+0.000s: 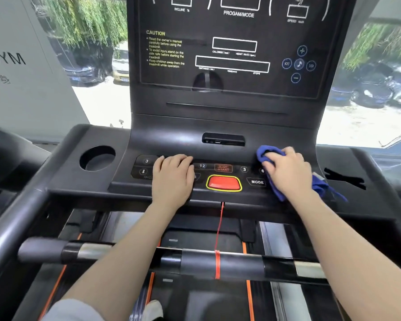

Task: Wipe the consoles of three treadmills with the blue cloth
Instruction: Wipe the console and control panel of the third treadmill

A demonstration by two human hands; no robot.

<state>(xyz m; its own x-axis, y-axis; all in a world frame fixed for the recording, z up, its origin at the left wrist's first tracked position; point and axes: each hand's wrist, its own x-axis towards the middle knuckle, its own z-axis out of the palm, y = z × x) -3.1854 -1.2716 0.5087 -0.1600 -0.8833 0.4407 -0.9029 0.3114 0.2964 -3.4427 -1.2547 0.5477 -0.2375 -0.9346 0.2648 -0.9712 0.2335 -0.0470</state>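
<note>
A black treadmill console [227, 126] fills the view, with a dark display panel above and a button row below. My right hand [289, 173] presses a bunched blue cloth [267, 152] onto the right end of the button row, near the MODE key [257, 182]. A tail of the cloth hangs out behind my wrist. My left hand [173, 176] lies flat, palm down, on the left buttons with nothing in it. The red stop button [223, 183] sits between my hands, uncovered.
A round cup holder [97, 158] is sunk into the left tray. A red safety cord [219, 230] runs from the console down to the front handlebar [148, 253]. The treadmill belt lies below. Windows with parked cars are behind.
</note>
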